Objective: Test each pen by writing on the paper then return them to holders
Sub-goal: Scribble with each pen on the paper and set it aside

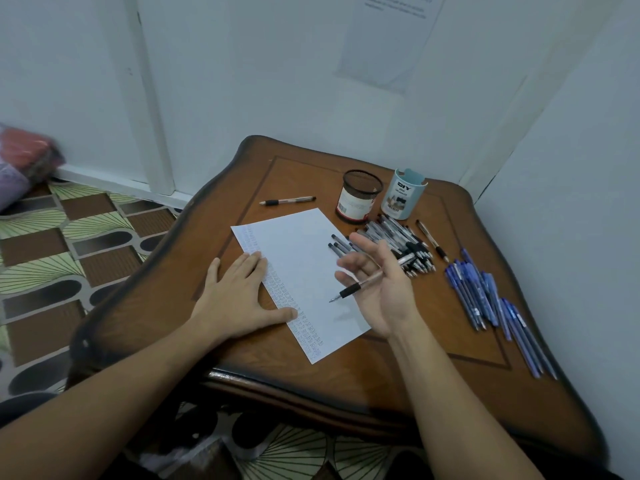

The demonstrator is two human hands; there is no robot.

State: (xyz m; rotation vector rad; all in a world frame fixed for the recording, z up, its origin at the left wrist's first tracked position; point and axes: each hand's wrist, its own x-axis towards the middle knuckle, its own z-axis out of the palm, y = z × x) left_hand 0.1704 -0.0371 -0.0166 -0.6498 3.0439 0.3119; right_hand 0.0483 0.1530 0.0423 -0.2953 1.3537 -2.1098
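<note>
— Brown wooden table (311, 168) with scalloped edges: what lies on it?

— A white sheet of paper (304, 258), tilted, its left margin filled with small pen marks. The left hand (239, 296) presses flat on that margin at 9 o'clock, fingers spread, gripping nothing.

— And the right hand (377, 282)?

— Raised over the paper's right edge, palm up and fingers loosely open; a clear pen with a black grip (367, 280) rests across them, tip toward 8 o'clock.

— The holders?

— At 12 o'clock, a black mesh cup (360, 199) and a pale blue plastic organiser (403, 197), side by side. A heap of black-capped pens (405, 244) lies just below them; blue pens (491, 303) fan along the 3 o'clock edge. One lone pen (287, 201) lies at 11 o'clock. The near table edge is bare.
</note>
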